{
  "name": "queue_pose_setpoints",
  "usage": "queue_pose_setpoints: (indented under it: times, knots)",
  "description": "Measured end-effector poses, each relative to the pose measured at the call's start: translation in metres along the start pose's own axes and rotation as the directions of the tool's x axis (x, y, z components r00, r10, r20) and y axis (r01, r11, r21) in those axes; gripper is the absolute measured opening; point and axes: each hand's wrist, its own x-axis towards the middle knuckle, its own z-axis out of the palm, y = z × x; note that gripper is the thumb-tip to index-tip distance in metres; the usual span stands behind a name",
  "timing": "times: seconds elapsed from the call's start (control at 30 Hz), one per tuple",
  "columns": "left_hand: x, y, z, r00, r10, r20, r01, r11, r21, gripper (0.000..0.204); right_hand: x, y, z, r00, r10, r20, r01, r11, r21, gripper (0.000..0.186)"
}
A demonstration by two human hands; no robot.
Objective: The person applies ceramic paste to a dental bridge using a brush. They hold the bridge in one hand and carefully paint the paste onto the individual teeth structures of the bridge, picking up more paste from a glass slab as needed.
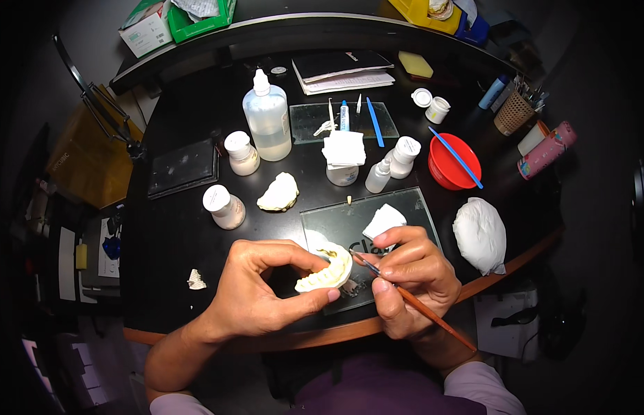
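In my left hand (260, 290) is a cream dental cast (320, 277), held between curled fingers and thumb over a glass slab (318, 214). My right hand (412, 283) pinches a thin brush with an orange-brown handle (433, 318), its tip close to the cast's right side. A folded white tissue (383, 220) lies on the slab above my right fingers, and a small pale piece (349, 200) sits near the slab's back edge. Another cream plaster piece (277, 192) lies behind my left hand.
Around them on the black desk (170, 277) are several jars (225, 207), a large clear bottle (267, 124), a dropper bottle (377, 176), a red bowl (453, 173) with a blue spatula, a plump white bag (479, 235), a notebook (343, 69) and a pen holder (510, 114).
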Motion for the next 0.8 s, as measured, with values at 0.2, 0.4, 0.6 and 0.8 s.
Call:
queue_pose_setpoints:
  times: [0.2, 0.4, 0.6, 0.8]
  knots:
    - [0.008, 0.001, -0.008, 0.996, -0.04, -0.08, 0.034, 0.997, -0.076, 0.02, -0.016, -0.002, -0.031, 0.997, 0.071, 0.02, -0.065, 0.973, -0.223, 0.021]
    - [0.007, -0.001, -0.012, 0.996, 0.038, -0.08, -0.039, 0.999, -0.015, 0.023, -0.038, -0.018, -0.025, 0.958, 0.251, 0.14, -0.186, 0.912, -0.366, 0.02]
    - [0.005, -0.002, -0.009, 0.995, 0.023, -0.095, -0.025, 0.999, -0.022, 0.025, -0.044, -0.02, -0.022, 0.937, 0.296, 0.184, -0.196, 0.884, -0.425, 0.023]
    - [0.004, -0.001, -0.009, 0.997, -0.005, -0.082, 0.002, 0.999, -0.032, 0.025, -0.041, -0.013, -0.018, 0.952, 0.241, 0.186, -0.137, 0.884, -0.446, 0.021]
